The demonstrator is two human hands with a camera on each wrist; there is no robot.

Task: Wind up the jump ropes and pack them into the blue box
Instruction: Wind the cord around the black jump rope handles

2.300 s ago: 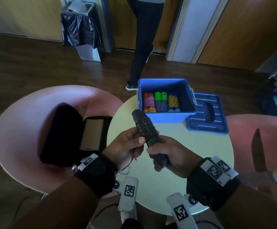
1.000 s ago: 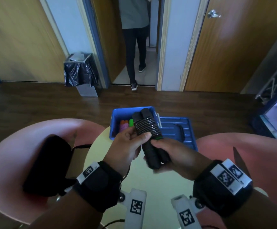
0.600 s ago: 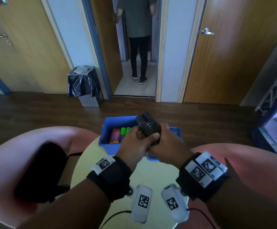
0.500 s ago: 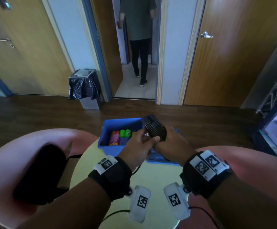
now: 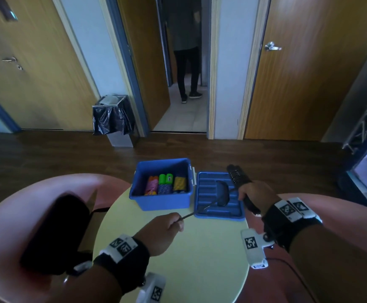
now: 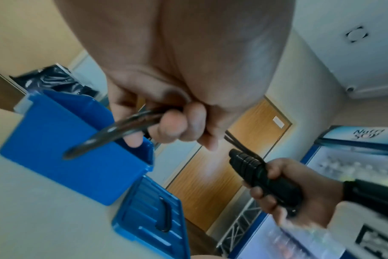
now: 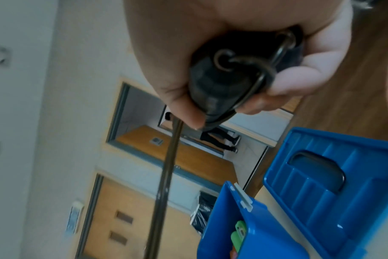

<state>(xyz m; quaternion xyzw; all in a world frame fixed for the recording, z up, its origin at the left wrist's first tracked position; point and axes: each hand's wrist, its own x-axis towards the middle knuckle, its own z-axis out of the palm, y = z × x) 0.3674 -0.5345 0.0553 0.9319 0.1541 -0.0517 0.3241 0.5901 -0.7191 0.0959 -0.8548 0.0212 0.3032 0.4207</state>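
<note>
The open blue box (image 5: 160,201) stands at the far side of the round table (image 5: 189,259), with several wound coloured jump ropes (image 5: 165,185) inside. My right hand (image 5: 247,193) grips both black jump rope handles (image 5: 235,174) together over the lid, the wound end pointing away. The black cord (image 5: 202,209) runs taut from them to my left hand (image 5: 176,223), which pinches it over the table. In the left wrist view a loop of cord (image 6: 109,135) sticks out past my fingers (image 6: 173,128). In the right wrist view the cord (image 7: 164,175) leaves the handles (image 7: 219,87).
The blue lid (image 5: 218,206) lies upside down right of the box. Pink chairs flank the table, and the left one (image 5: 36,215) carries a black bag (image 5: 55,235). A person (image 5: 186,51) stands in the far doorway beside a lined bin (image 5: 112,115).
My hands were together on the handles in front of the box. They have drawn apart: the right carried the handles right over the lid, the left pulled the cord back left.
</note>
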